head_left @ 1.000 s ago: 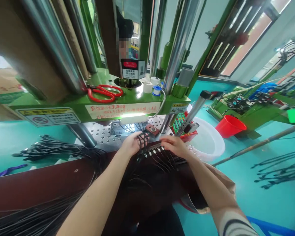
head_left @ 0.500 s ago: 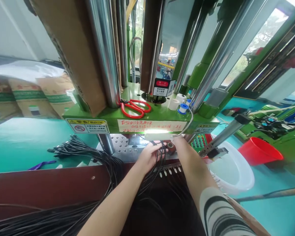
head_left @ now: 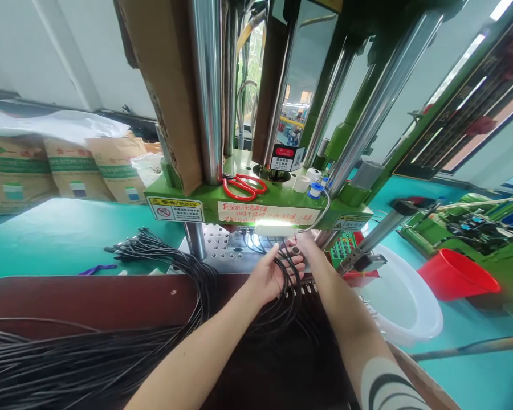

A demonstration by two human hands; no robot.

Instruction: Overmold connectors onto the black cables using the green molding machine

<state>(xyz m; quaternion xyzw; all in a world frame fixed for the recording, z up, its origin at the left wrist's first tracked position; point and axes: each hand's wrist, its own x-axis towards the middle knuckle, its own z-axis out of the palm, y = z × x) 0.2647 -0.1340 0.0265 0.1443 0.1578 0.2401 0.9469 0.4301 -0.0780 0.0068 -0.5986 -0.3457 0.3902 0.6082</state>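
My left hand point(head_left: 276, 276), palm turned up, has its fingers curled around several black cables point(head_left: 291, 272). From there the cables reach up over the metal mould plate point(head_left: 235, 242) under the lit lamp point(head_left: 277, 229), and their loops hang below the hand. My right hand point(head_left: 301, 242) is beside the cables' upper ends, at the right of the mould; its fingertips are mostly hidden, so I cannot tell what they grip. Left of the mould, a thick bundle of black cables point(head_left: 200, 279) drapes over the brown table edge point(head_left: 111, 296).
Red-handled scissors point(head_left: 245, 188) and white spools point(head_left: 301, 183) lie on the green press point(head_left: 214, 213). Steel columns point(head_left: 207, 97) rise above. At right stand a white tub point(head_left: 427, 307), a red bucket point(head_left: 459, 276) and a button panel point(head_left: 342, 246). Paper sacks point(head_left: 111, 171) stand at left.
My left hand has come down and slightly right, with the cables now spread from it toward the mould. More of my right hand shows beside the mould. The view has shifted left.
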